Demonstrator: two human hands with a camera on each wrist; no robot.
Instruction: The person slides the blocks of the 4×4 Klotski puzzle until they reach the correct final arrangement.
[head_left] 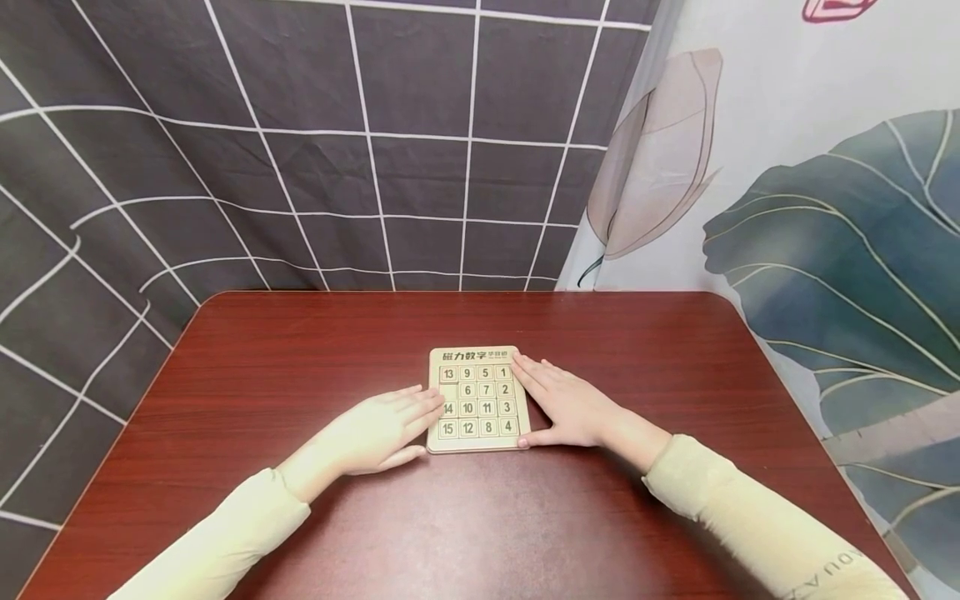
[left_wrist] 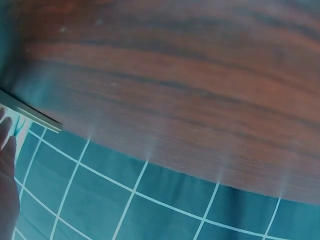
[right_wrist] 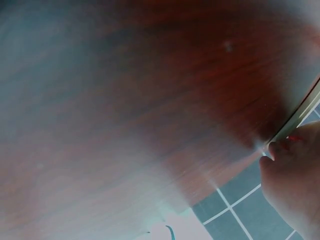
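Note:
A pale sliding number puzzle (head_left: pixel 480 445) lies flat on the table, with numbered tiles and a printed top border. Its top row reads 13, 9, 5, 1, and one vacant slot sits at the left of the second row. My left hand (head_left: pixel 386 429) lies at its left edge, straight fingertips touching the left column beside the 14 tile. Along the right edge rests my right hand (head_left: pixel 573 408), fingers extended near the upper corner and thumb at the lower corner. Each wrist view catches the board's side edge (left_wrist: pixel 30 111) and part of a hand.
The reddish-brown wooden table (head_left: pixel 315 333) has rounded far corners. Behind it hangs a dark curtain (head_left: pixel 420 175) with a white grid. A pale curtain (head_left: pixel 787 92) with large leaf prints hangs at the right.

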